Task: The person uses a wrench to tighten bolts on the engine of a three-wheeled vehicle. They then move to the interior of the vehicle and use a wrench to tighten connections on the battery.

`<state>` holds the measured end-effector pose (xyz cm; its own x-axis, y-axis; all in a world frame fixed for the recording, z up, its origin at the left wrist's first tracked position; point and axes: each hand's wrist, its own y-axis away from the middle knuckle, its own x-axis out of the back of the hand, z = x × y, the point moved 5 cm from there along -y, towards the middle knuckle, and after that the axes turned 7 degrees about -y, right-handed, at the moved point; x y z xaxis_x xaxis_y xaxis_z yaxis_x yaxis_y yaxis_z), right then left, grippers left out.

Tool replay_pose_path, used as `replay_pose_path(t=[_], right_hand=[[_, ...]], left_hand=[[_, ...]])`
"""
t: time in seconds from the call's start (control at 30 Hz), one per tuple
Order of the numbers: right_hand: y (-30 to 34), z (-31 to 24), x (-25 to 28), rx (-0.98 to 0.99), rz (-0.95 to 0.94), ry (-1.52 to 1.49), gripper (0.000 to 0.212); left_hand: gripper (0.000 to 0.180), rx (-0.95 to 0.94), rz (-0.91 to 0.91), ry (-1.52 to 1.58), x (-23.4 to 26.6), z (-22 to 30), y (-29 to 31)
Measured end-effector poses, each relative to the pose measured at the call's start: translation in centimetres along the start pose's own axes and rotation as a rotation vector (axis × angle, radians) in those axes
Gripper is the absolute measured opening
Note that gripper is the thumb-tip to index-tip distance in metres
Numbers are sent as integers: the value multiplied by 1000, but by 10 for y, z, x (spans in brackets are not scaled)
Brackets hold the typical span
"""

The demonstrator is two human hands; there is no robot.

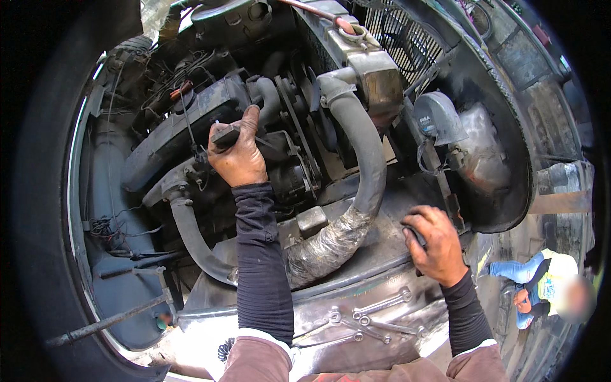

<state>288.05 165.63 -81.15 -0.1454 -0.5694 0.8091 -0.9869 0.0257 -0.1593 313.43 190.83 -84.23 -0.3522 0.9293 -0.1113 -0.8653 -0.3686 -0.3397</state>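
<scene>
The left hand [238, 156] reaches deep into the engine bay [114, 191]. It is closed around a small dark tool handle [224, 135]. The handle lies almost flat and points left, toward the black engine cover [184, 124]. Only a short bit of it sticks out past the thumb, so its tip cannot be seen.

The right hand [436, 245] rests on the front metal edge [382, 254] of the bay. Its fingers curl down over something dark, but what it is cannot be told.

Between the two hands runs one fat grey hose [363, 159]. It bends down from the radiator [375, 76] and its low end is wrapped in shiny tape. One thinner hose [191, 235] curves below the left hand.

Spanners [375, 315] lie on the metal panel near the person's chest. About three show, with their ends crossing.

Room is tight around the left hand, with belts [299, 121], wires and pipes close on every side. The right hand has more open space around it.

Another person [541, 283] crouches on the ground at the far right, well apart.
</scene>
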Motion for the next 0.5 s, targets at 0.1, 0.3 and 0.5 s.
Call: replay_pose_path(t=[0.1,0.3,0.5], right_hand=[[-1,-2,2,-2,-2,-77,18],[35,-26,-2,-40,-63,-245,18],[110,-36,2,-168,-188,-293,23]], left_hand=[[33,-64,4,-1,-2,-1,6],[28,-66,18,-25,9,-10,-3],[22,-91,-5,10,5,-8,0]])
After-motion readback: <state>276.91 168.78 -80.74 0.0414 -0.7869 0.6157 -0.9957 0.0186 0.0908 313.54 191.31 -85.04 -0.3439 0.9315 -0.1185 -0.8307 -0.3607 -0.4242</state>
